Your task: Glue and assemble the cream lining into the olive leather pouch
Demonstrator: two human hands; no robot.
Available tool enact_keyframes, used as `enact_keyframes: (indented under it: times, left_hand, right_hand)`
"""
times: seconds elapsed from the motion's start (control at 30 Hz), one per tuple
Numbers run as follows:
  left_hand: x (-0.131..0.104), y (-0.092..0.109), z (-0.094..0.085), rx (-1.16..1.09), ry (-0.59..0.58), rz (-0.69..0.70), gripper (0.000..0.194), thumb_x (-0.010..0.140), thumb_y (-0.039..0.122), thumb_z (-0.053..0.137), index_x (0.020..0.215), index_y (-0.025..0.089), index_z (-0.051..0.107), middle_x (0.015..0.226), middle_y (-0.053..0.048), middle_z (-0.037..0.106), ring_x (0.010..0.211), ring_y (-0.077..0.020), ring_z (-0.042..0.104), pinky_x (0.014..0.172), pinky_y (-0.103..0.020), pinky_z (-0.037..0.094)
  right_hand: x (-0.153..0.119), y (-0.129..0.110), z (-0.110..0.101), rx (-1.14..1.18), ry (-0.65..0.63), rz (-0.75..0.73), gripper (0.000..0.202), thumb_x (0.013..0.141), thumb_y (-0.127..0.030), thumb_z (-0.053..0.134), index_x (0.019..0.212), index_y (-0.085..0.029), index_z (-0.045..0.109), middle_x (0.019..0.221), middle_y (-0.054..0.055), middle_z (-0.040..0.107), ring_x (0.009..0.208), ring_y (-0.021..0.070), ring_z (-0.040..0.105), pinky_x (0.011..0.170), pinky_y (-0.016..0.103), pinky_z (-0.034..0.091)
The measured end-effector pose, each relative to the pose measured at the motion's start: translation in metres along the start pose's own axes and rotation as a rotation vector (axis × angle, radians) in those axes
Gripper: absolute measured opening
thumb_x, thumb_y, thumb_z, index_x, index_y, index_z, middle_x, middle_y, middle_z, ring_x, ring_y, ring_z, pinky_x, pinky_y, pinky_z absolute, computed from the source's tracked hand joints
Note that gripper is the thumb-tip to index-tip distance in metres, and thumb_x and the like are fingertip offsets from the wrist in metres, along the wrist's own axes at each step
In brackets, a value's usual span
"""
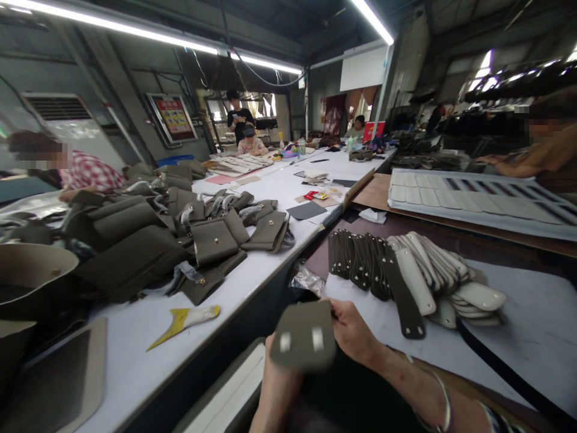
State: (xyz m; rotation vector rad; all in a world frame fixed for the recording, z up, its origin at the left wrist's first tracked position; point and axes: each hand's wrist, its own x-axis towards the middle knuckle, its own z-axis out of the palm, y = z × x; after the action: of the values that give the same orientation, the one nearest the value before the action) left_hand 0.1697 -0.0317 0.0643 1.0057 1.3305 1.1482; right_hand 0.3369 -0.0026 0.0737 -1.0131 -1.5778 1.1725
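A dark olive leather piece [302, 316] with rounded corners and two shiny metal fittings is held up in front of me, blurred by motion. My right hand [354, 328] pinches its upper right edge between thumb and fingers. Behind the piece's left side is my left hand [277, 376], mostly covered by it, so its fingers are hidden. On the table to the right, a row of dark leather straps [360, 261] with metal studs lies close to my right hand. Beside them, pale-backed straps [433, 270] are piled, overlapping one another.
Olive leather bags [214, 240] heap the left table, near a yellow-handled scraper-like tool [183, 325]. A dark gap separates the tables. Pale strips [473, 198] lie far right; a black band [505, 367] crosses the right table. Several people work around.
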Motion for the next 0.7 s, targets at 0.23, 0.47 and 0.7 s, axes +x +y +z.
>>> enact_keyframes:
  times: [0.23, 0.47, 0.7]
  left_hand:
    - [-0.008, 0.008, 0.0, -0.091, -0.153, -0.094, 0.033, 0.079, 0.041, 0.06, 0.087, 0.01, 0.069, 0.07, -0.007, 0.07, 0.063, -0.0218, 0.067, 0.058, -0.031, 0.055]
    - [-0.015, 0.02, -0.068, -0.207, -0.057, -0.034, 0.038, 0.081, 0.041, 0.068, 0.104, 0.011, 0.068, 0.086, -0.008, 0.071, 0.074, -0.022, 0.07, 0.069, -0.033, 0.058]
    - [-0.029, 0.034, -0.168, -0.206, 0.119, 0.069, 0.043, 0.084, 0.04, 0.067, 0.118, 0.015, 0.061, 0.09, -0.007, 0.071, 0.076, -0.0219, 0.071, 0.072, -0.034, 0.059]
  right_hand:
    - [0.024, 0.004, -0.004, 0.381, 0.191, 0.25, 0.042, 0.078, -0.053, 0.073, 0.087, -0.013, 0.068, 0.07, 0.004, 0.07, 0.055, 0.0152, 0.06, 0.049, 0.025, 0.047]
    - [0.03, 0.02, -0.032, 0.529, 0.492, 0.292, 0.048, 0.065, -0.042, 0.082, 0.103, -0.019, 0.064, 0.084, 0.003, 0.075, 0.074, 0.0216, 0.071, 0.063, 0.029, 0.06]
    - [0.006, 0.062, -0.032, 0.534, 0.56, 0.703, 0.043, 0.065, -0.022, 0.077, 0.106, -0.019, 0.066, 0.074, 0.007, 0.075, 0.061, 0.0272, 0.071, 0.053, 0.033, 0.061]
